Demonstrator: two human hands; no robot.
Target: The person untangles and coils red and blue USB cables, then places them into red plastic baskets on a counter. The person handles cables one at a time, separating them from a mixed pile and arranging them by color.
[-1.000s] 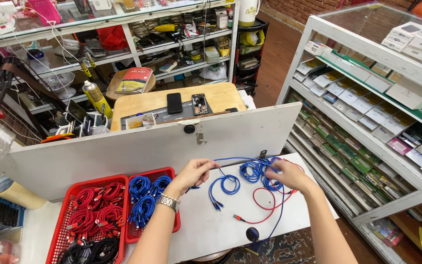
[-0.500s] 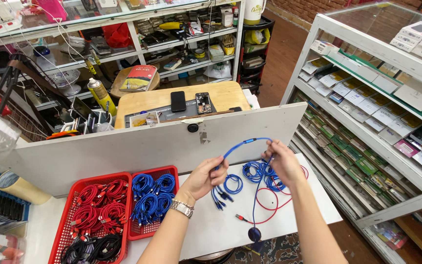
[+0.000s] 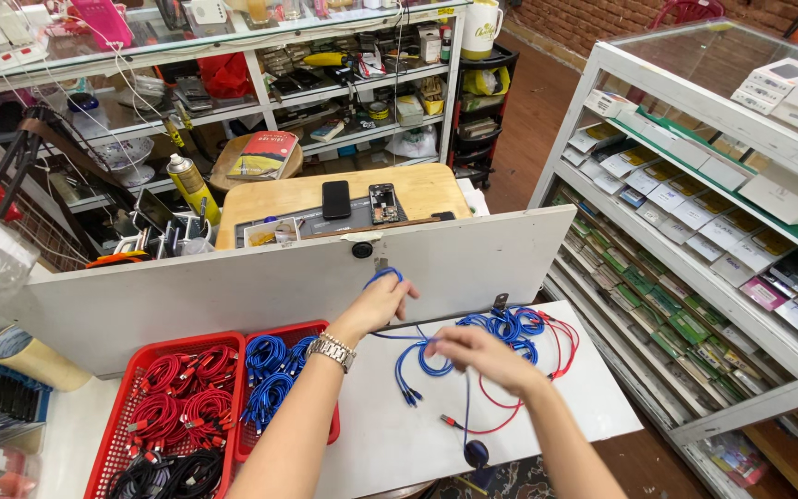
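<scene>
Head view, looking down on our own two hands over a white desk [image 3: 380,444]. Left hand [image 3: 382,300] raised near the white partition board [image 3: 260,282], fingers closed around a loop of blue cable [image 3: 384,273] that arcs above the knuckles. Right hand [image 3: 477,356] lower and nearer to us, fingers curled and pinching the same blue cable where it runs down toward its plug ends [image 3: 408,397]. A silver wristwatch [image 3: 332,349] sits on our left wrist. Just beyond the right hand lies a loose heap of blue cables [image 3: 510,325] mixed with a red cable [image 3: 561,356]. Left of the hands, two red baskets stand side by side: one [image 3: 113,444] holds coiled red and black cables, the other [image 3: 332,425] coiled blue ones.
</scene>
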